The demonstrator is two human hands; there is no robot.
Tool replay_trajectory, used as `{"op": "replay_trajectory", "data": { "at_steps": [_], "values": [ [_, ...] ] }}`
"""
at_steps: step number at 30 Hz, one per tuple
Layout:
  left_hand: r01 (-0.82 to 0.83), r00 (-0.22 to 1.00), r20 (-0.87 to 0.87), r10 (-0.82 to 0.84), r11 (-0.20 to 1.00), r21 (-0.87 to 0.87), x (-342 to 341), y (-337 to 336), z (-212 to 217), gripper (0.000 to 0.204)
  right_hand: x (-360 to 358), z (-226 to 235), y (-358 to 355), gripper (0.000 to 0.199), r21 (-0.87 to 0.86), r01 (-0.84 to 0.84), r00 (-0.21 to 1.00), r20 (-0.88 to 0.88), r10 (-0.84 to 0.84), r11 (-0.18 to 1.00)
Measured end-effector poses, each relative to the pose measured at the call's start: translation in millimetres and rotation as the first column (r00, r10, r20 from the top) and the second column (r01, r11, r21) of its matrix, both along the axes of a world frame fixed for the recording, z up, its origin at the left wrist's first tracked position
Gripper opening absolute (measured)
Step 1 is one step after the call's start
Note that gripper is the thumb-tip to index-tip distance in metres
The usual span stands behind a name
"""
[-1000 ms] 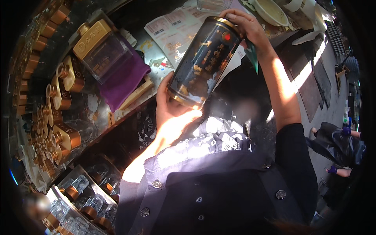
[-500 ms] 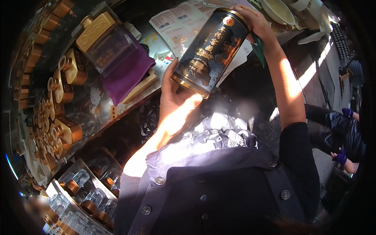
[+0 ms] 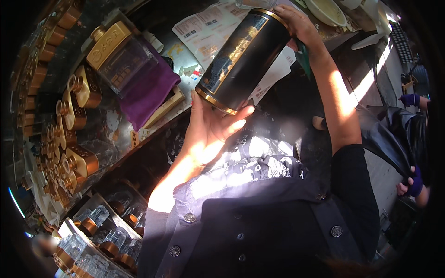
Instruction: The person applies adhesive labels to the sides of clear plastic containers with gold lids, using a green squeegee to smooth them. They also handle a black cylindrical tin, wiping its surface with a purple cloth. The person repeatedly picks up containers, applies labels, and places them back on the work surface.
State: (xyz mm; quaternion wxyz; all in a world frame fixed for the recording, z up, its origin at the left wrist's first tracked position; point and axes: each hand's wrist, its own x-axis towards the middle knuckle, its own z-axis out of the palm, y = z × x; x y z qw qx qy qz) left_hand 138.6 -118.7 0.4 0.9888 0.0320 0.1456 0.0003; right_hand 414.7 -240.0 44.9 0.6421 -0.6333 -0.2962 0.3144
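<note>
A black cylindrical canister [image 3: 252,60] with gold rims and a gold-and-blue decorated strip is held aslant in front of me, its upper end toward the right. My left hand [image 3: 208,123] supports the lower end, thumb along the left side and other fingers spread around the bottom rim. At the upper end, my right hand [image 3: 299,28] grips the rim, its fingers over the top. Part of that grip is hidden behind the canister. Something green [image 3: 303,58] shows beside my right wrist.
On the bench at left, a clear bottle with a gold top [image 3: 123,58] lies on a purple cloth [image 3: 155,88]. Gold-topped bottles [image 3: 81,160] crowd the far left; crates of glass bottles [image 3: 95,213] stand below. Printed sheets [image 3: 204,32] lie behind the canister. A co-worker's purple-gloved hand [image 3: 415,183] holds black plastic.
The canister has turned about its long axis, so its decorated face has rolled left and plain black shows. My left fingers have shifted around the bottom. The co-worker's hands have moved.
</note>
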Motion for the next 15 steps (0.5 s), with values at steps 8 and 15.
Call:
{"op": "replay_trajectory", "data": {
  "at_steps": [8, 15],
  "values": [
    [0.172, 0.982, 0.117, -0.146, 0.951, -0.256, -1, 2, -3, 0.093, -11, 10, 8, 0.023, 0.072, 0.051, 0.998, 0.026, -0.053, 0.996],
    [0.238, 0.971, 0.095, -0.22, 0.931, -0.277, 3, 2, -1, 0.098, -2, 9, 3, 0.027, 0.019, 0.094, 0.991, 0.092, -0.096, 0.995]
  ]
}}
